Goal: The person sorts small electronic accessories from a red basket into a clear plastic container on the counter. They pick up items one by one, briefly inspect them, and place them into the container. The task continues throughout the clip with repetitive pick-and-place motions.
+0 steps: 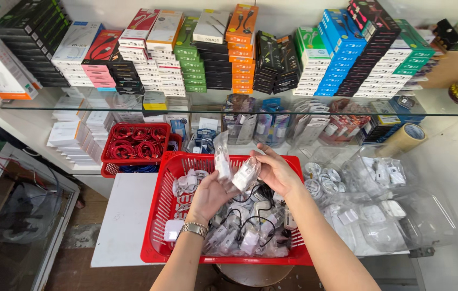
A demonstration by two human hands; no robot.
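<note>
Red basket (159,215) w/ bagged chargers is set nearest on white tabletop (124,215). Above it, one bagged charger (222,164) is pinched by left hand (210,196) fingers; another (246,173) by right hand (277,172). Red cable tray (134,143) sits further back; stacked boxes (239,59) on glass shelf beyond.

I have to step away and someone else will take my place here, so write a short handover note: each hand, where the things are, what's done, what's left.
Left hand: holds a white charger in a clear bag, raised over the red basket.
Right hand: holds a second bagged white charger beside the first.
Basket: a heap of bagged chargers and black and white cables.
Right of the basket: clear bags of white chargers on the counter.
Done: two chargers picked up.
Left: the heap in the basket, seemingly unsorted.
</note>
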